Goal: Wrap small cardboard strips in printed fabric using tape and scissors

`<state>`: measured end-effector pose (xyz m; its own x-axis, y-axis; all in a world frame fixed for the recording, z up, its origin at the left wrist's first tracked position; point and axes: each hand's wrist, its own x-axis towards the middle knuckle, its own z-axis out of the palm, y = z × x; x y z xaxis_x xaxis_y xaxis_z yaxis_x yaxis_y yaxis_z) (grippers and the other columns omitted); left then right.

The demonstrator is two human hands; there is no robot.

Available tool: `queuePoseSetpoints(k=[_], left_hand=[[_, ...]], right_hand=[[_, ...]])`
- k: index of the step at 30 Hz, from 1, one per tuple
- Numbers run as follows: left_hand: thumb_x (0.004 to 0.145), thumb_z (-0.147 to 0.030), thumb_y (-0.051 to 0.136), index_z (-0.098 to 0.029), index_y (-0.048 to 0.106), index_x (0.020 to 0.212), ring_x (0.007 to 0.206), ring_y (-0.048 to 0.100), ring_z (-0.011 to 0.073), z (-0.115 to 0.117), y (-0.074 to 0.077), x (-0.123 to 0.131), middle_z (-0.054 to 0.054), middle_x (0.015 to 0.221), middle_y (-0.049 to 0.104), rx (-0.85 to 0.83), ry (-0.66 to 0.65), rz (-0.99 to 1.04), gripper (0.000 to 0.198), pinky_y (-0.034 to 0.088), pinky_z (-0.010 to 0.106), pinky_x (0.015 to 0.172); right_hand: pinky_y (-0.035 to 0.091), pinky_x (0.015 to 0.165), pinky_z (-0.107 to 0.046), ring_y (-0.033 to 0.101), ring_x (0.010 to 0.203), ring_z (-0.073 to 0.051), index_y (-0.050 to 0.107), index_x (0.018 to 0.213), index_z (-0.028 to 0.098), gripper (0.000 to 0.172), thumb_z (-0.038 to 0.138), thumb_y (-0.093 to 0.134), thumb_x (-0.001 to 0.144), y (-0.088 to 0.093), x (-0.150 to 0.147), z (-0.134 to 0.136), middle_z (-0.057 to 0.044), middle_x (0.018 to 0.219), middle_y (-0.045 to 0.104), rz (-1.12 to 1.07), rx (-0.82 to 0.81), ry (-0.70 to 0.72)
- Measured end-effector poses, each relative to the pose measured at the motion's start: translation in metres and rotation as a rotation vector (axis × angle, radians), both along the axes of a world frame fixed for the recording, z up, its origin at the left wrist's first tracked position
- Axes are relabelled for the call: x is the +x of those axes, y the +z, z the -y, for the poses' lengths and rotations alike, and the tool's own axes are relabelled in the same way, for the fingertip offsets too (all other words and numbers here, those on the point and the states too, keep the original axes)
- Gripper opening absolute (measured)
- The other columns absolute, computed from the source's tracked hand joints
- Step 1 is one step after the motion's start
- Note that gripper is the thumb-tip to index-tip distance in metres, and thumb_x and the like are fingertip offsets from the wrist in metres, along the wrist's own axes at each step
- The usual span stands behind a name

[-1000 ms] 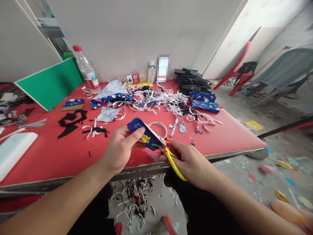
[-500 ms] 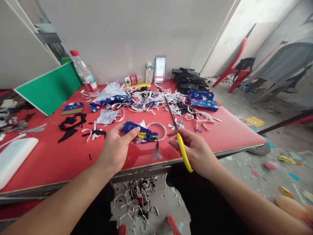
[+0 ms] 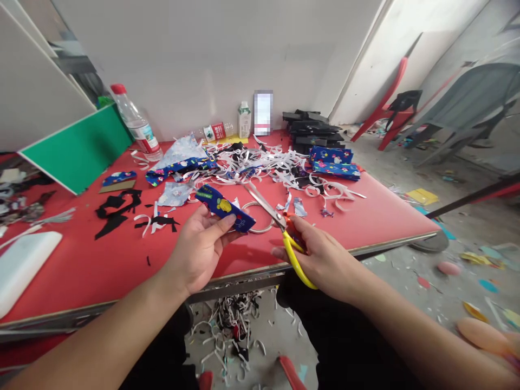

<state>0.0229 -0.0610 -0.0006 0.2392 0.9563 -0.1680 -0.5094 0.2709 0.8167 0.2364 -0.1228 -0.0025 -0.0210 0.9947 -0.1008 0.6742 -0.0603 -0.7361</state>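
Clock centred on the blue patterned fabric piece point(image 3: 221, 203): it sits over the red worktop point(image 3: 122, 260), near the front edge, pinched in the left hand point(image 3: 205, 235), thumb uppermost. Right hand point(image 3: 320, 254) at 4 o'clock, fingers wrapped round the handles of the scissors point(image 3: 293, 253), blades pointing between 10 and 11. Pale ring point(image 3: 271, 218) at 3 o'clock; heap of pale strips point(image 3: 264, 162) at 1.

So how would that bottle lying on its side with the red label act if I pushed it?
The bottle would probably roll, being round and on its side. The loose scraps in front would likely slow it. Its clear walls suggest thin, light plastic that may dent.
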Motion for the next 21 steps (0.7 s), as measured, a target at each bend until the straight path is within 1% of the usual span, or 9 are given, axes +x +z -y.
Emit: queuePoseSetpoints(k=[2, 6, 9, 11, 14, 17, 21], left_hand=[[0.078, -0.012, 0.088, -0.016, 0.072, 0.094, 0.081, 0.079, 0.0175, 0.0008, 0.0014, -0.0005, 0.005, 0.092, 0.082, 0.034, -0.006, -0.006, 0.022, 0.066, 0.028, 0.077], [0.083, -0.015, 0.085, -0.016, 0.075, 0.096, 0.082, 0.078, 0.0159, -0.0006, 0.0027, -0.0033, 0.005, 0.097, 0.082, 0.085, 0.011, -0.001, 0.016, 0.066, 0.025, 0.076], [0.083, -0.016, 0.086, -0.017, 0.075, 0.098, 0.082, 0.078, 0.0154, -0.0023, 0.0022, -0.0059, 0.005, 0.098, 0.082, 0.090, 0.028, -0.012, 0.018, 0.066, 0.025, 0.076], [0.081, -0.017, 0.087, -0.017, 0.075, 0.099, 0.082, 0.078, 0.0154, -0.0024, 0.0019, -0.0065, 0.005, 0.099, 0.082, 0.097, 0.031, -0.022, 0.022, 0.066, 0.026, 0.075], [0.080, -0.018, 0.089, -0.017, 0.075, 0.097, 0.082, 0.078, 0.0150, -0.0012, 0.0030, -0.0057, 0.004, 0.096, 0.082, 0.124, 0.057, -0.021, 0.023, 0.066, 0.025, 0.076], [0.079, -0.018, 0.090, -0.018, 0.075, 0.097, 0.079, 0.077, 0.0141, 0.0005, 0.0048, -0.0041, 0.003, 0.092, 0.081, 0.129, 0.066, -0.025, 0.024, 0.066, 0.024, 0.074], [0.080, -0.017, 0.089, -0.019, 0.074, 0.099, 0.076, 0.077, 0.0135, 0.0025, 0.0052, -0.0030, 0.003, 0.091, 0.081, 0.121, 0.057, -0.039, 0.024, 0.065, 0.022, 0.071]], right_hand=[[0.037, 0.059, -0.029, 0.048, 0.063, -0.015, 0.044, 0.088, 0.026, 0.037, 0.052, 0.070, 0.090, 0.0037, -0.0011, 0.0012, 0.004, 0.074, 0.057, 0.073, -0.023, 0.034], [0.038, 0.060, -0.029, 0.054, 0.066, -0.016, 0.048, 0.089, 0.025, 0.036, 0.053, 0.070, 0.089, 0.0061, 0.0012, 0.0039, 0.001, 0.081, 0.063, 0.156, -0.052, 0.092], [0.040, 0.061, -0.029, 0.057, 0.067, -0.016, 0.050, 0.091, 0.025, 0.033, 0.050, 0.071, 0.089, 0.0042, 0.0045, 0.0050, 0.000, 0.083, 0.067, 0.190, -0.062, 0.145], [0.040, 0.060, -0.028, 0.057, 0.066, -0.016, 0.050, 0.090, 0.025, 0.033, 0.049, 0.072, 0.087, 0.0027, 0.0048, 0.0048, 0.001, 0.082, 0.067, 0.215, -0.065, 0.156], [0.035, 0.056, -0.028, 0.051, 0.060, -0.014, 0.049, 0.085, 0.025, 0.032, 0.048, 0.070, 0.088, 0.0022, 0.0023, 0.0038, 0.003, 0.072, 0.063, 0.248, -0.056, 0.130], [0.028, 0.051, -0.028, 0.043, 0.052, -0.013, 0.047, 0.077, 0.026, 0.033, 0.049, 0.065, 0.090, 0.0034, -0.0005, 0.0036, 0.005, 0.059, 0.053, 0.280, -0.050, 0.101], [0.024, 0.049, -0.028, 0.034, 0.049, -0.012, 0.045, 0.070, 0.025, 0.037, 0.049, 0.067, 0.088, 0.0025, -0.0017, 0.0044, 0.007, 0.052, 0.045, 0.315, -0.027, 0.070]])
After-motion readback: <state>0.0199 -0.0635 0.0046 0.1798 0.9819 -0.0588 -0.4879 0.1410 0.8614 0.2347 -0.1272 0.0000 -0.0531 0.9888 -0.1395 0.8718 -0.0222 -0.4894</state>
